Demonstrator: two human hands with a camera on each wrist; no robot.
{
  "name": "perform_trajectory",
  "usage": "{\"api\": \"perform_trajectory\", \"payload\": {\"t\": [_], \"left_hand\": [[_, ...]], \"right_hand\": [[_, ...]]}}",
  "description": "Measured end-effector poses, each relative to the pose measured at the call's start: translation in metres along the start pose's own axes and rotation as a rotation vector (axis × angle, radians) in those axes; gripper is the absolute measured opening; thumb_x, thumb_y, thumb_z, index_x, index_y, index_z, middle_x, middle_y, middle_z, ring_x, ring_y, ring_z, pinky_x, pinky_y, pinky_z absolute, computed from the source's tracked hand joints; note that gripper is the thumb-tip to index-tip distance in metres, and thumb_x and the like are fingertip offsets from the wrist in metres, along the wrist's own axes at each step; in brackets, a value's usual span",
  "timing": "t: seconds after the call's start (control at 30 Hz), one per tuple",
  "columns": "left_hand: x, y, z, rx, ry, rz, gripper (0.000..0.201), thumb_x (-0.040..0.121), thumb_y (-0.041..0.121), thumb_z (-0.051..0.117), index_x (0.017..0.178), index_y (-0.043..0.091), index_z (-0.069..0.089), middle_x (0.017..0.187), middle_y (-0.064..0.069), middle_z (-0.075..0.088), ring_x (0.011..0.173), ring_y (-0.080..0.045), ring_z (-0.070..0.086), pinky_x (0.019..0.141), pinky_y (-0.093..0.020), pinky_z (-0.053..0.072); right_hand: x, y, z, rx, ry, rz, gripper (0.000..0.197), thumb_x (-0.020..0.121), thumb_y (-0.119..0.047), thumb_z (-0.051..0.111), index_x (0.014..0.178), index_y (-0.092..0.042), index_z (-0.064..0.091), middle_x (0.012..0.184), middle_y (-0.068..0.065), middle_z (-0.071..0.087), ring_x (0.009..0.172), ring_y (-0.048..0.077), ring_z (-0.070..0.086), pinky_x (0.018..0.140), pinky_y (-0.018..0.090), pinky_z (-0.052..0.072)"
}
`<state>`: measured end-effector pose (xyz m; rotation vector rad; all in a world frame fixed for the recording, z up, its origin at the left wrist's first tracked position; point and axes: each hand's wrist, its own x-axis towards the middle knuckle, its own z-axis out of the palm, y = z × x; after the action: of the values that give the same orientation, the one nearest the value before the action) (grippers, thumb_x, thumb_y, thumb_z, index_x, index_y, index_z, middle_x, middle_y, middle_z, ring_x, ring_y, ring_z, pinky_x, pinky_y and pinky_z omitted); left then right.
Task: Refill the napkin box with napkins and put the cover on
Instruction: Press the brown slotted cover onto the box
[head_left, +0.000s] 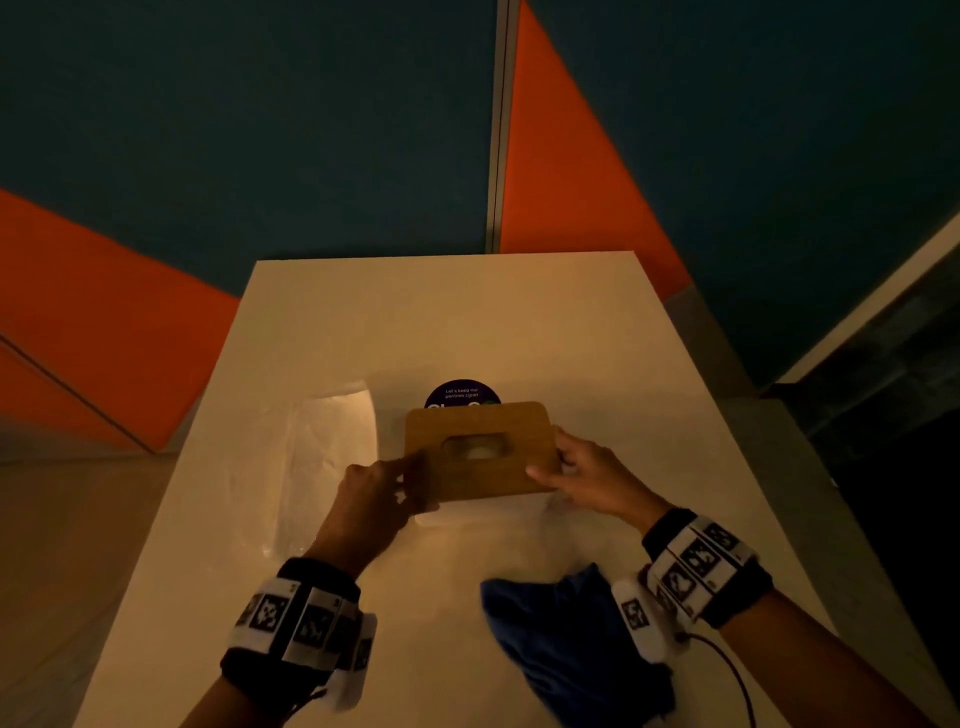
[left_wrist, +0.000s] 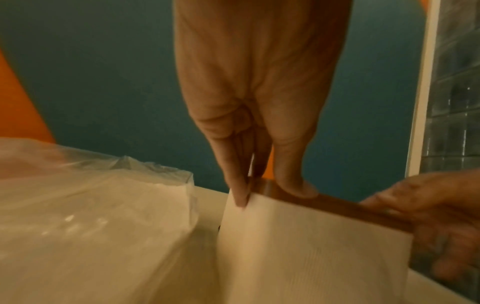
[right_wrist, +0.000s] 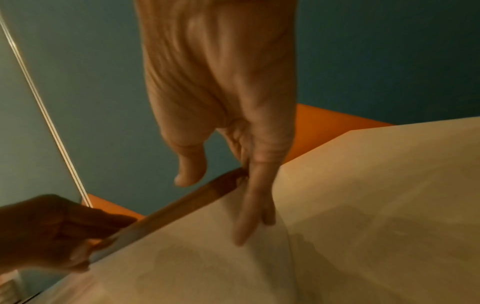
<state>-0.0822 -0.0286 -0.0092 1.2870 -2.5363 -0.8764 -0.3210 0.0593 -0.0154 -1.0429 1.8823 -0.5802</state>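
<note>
The wooden cover (head_left: 480, 449) with an oval slot sat atop the white napkin box (left_wrist: 311, 246), mid-frame, a napkin (head_left: 480, 453) showing through.

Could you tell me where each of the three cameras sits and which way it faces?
Head: worn on the head, looking forward and down at the white table; both hands, left hand and right hand, hold the brown wooden cover.
Left wrist: looks along the left hand at the white napkin box and the clear plastic napkin pack.
Right wrist: looks along the right hand at the box.
Both wrist views share the cover's edge and the opposite hand.
</note>
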Motion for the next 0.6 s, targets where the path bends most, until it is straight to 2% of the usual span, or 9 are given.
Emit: {"api": "perform_trajectory", "payload": {"t": [0.07,0.2,0.27,0.33,0.4,0.47,0.53,0.6], "left_hand": [[-0.005,-0.006,0.006,0.007,0.098,0.103,0.049,0.077,0.019,0.071,0.124,0.011,0.056,0.103,-0.008,0.073,0.088,-0.021,0.071,0.081,-0.024,0.053],[-0.009,-0.011,0.008,0.005,0.223,0.226,0.045,0.065,0.007,0.08,0.107,0.006,0.067,0.071,-0.002,0.076,0.059,-0.011,0.068,0.062,-0.008,0.045],[-0.009,-0.011,0.01,0.043,0.229,0.239,0.045,0.059,0.007,0.084,0.102,0.006,0.07,0.065,0.0,0.074,0.047,-0.009,0.064,0.057,-0.009,0.046],[-0.007,-0.011,0.014,0.049,0.229,0.217,0.043,0.059,0.007,0.084,0.1,0.006,0.07,0.067,-0.001,0.075,0.047,-0.009,0.064,0.054,-0.011,0.047],[-0.007,-0.01,0.016,-0.001,0.219,0.172,0.037,0.063,0.006,0.081,0.098,0.004,0.07,0.078,-0.008,0.076,0.055,-0.012,0.067,0.059,-0.014,0.051],[-0.007,-0.008,0.016,-0.007,0.206,0.158,0.028,0.065,0.006,0.079,0.092,0.004,0.072,0.091,-0.016,0.073,0.062,-0.017,0.069,0.061,-0.009,0.048],[-0.005,-0.006,0.013,0.004,0.169,0.133,0.024,0.069,0.01,0.077,0.093,0.005,0.072,0.1,-0.016,0.071,0.07,-0.018,0.07,0.057,-0.007,0.049],[0.0,-0.002,0.006,-0.008,0.114,0.078,0.033,0.072,0.019,0.076,0.102,0.007,0.067,0.108,-0.01,0.069,0.08,-0.014,0.066,0.071,-0.02,0.054]], "right_hand": [[-0.009,0.005,0.007,0.054,-0.006,-0.055,0.076,0.083,-0.029,0.069,0.145,-0.032,0.025,0.134,0.002,0.055,0.12,0.019,0.056,0.095,0.043,0.052],[-0.011,0.008,0.013,0.089,0.061,-0.102,0.084,0.083,-0.022,0.071,0.148,-0.023,0.019,0.134,0.006,0.056,0.116,0.018,0.059,0.095,0.039,0.053],[-0.009,0.01,0.016,0.083,0.089,-0.089,0.085,0.082,-0.023,0.071,0.149,-0.021,0.019,0.134,0.009,0.057,0.116,0.02,0.059,0.097,0.04,0.051],[-0.009,0.011,0.019,0.044,0.122,-0.087,0.086,0.082,-0.026,0.071,0.149,-0.019,0.018,0.133,0.009,0.058,0.116,0.02,0.059,0.098,0.035,0.05],[-0.008,0.012,0.021,-0.022,0.137,-0.079,0.087,0.083,-0.03,0.07,0.15,-0.018,0.016,0.132,0.008,0.058,0.117,0.019,0.058,0.098,0.027,0.046],[-0.005,0.013,0.022,-0.063,0.139,-0.064,0.086,0.083,-0.034,0.068,0.15,-0.018,0.016,0.131,0.006,0.059,0.117,0.019,0.058,0.098,0.024,0.044],[-0.001,0.015,0.023,-0.086,0.128,-0.05,0.089,0.081,-0.04,0.069,0.151,-0.022,0.016,0.133,0.006,0.057,0.119,0.021,0.056,0.104,0.031,0.044],[0.003,0.013,0.02,-0.16,0.127,-0.049,0.098,0.076,-0.046,0.071,0.151,-0.027,0.011,0.143,0.007,0.046,0.13,0.024,0.046,0.108,0.042,0.041]]}}
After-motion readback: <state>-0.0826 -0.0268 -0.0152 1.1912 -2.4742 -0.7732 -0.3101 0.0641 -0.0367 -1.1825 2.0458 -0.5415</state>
